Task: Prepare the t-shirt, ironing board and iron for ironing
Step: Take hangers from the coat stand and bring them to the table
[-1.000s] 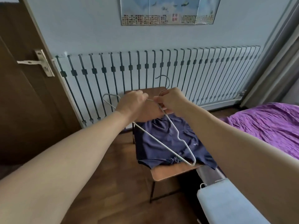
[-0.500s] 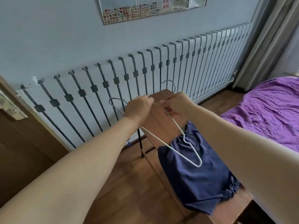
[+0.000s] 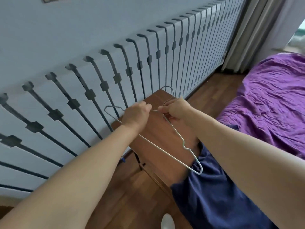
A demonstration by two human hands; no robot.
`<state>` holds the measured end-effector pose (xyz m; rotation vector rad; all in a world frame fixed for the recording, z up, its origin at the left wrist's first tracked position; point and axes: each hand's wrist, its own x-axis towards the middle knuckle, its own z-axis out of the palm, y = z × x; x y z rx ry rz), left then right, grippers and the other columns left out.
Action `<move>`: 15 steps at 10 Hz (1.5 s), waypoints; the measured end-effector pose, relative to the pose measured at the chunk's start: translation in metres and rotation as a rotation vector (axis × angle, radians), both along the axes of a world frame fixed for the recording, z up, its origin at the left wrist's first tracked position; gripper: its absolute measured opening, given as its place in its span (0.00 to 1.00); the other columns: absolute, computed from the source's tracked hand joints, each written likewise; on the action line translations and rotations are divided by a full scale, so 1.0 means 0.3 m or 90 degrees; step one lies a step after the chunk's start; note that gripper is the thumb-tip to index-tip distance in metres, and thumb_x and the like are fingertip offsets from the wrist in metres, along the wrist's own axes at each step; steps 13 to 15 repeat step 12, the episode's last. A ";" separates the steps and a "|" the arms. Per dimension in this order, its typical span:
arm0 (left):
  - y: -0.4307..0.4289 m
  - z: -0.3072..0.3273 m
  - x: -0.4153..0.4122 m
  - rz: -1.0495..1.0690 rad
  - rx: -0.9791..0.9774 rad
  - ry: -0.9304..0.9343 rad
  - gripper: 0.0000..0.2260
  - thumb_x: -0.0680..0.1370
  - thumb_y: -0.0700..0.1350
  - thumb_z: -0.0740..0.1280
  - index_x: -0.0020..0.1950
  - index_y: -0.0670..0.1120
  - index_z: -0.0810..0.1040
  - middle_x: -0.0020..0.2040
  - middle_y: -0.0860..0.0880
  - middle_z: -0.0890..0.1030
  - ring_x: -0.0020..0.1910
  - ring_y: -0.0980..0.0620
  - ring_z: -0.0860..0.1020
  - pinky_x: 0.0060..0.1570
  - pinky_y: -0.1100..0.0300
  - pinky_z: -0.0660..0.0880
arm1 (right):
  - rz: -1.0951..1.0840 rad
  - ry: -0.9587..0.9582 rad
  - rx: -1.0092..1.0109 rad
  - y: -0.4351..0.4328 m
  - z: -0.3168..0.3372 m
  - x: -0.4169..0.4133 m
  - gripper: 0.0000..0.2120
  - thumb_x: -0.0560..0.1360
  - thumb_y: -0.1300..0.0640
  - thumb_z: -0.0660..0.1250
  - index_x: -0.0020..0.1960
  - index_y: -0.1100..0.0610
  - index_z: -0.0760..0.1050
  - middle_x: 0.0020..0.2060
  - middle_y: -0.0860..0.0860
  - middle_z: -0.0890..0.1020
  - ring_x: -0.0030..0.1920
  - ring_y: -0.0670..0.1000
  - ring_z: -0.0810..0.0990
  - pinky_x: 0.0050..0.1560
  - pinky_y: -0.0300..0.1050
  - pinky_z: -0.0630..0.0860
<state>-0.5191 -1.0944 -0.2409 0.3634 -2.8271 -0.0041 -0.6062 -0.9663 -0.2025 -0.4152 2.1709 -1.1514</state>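
Note:
A dark blue t-shirt lies crumpled on the near part of a wooden chair seat. Above the seat I hold an empty white wire hanger flat, with both hands. My left hand grips its upper wire to the left of the neck. My right hand pinches the wire at the base of the hook. The hanger's right end hangs just over the shirt's edge. The ironing board and the iron are out of view.
A long white radiator with dark brackets runs along the wall behind the chair. A bed with a purple cover stands at the right, grey curtains beyond it. Brown wood floor lies below. A small white object pokes in at the bottom edge.
The view has swung left and tilted, so the door and the ironing board have left the frame. Both hands keep the same grip on the hanger above the chair.

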 end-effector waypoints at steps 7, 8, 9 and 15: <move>-0.245 -0.522 -0.453 -0.228 0.043 -0.186 0.08 0.79 0.38 0.58 0.53 0.44 0.76 0.48 0.45 0.78 0.47 0.45 0.76 0.38 0.53 0.71 | -0.286 -0.136 0.128 -0.216 -0.568 -0.341 0.14 0.72 0.54 0.71 0.55 0.61 0.81 0.32 0.50 0.75 0.32 0.49 0.72 0.43 0.44 0.72; -0.245 -0.563 -0.488 -0.251 0.044 -0.200 0.09 0.79 0.37 0.58 0.53 0.45 0.76 0.48 0.46 0.78 0.48 0.46 0.76 0.40 0.53 0.73 | -0.309 -0.136 0.138 -0.210 -0.622 -0.353 0.13 0.73 0.56 0.70 0.54 0.63 0.81 0.32 0.50 0.74 0.35 0.51 0.73 0.46 0.45 0.72; -0.246 -0.595 -0.512 -0.251 0.040 -0.239 0.10 0.79 0.36 0.56 0.53 0.44 0.76 0.49 0.45 0.77 0.50 0.45 0.75 0.42 0.53 0.73 | -0.345 -0.147 0.120 -0.198 -0.654 -0.358 0.09 0.72 0.62 0.68 0.50 0.63 0.82 0.36 0.53 0.78 0.39 0.53 0.75 0.53 0.51 0.78; -0.235 -0.517 -0.547 -0.243 0.044 -0.251 0.09 0.79 0.37 0.57 0.54 0.44 0.75 0.51 0.45 0.77 0.50 0.45 0.74 0.42 0.54 0.72 | -0.378 -0.103 0.064 -0.182 -0.594 -0.375 0.05 0.72 0.60 0.68 0.46 0.59 0.82 0.34 0.54 0.80 0.30 0.48 0.73 0.38 0.41 0.74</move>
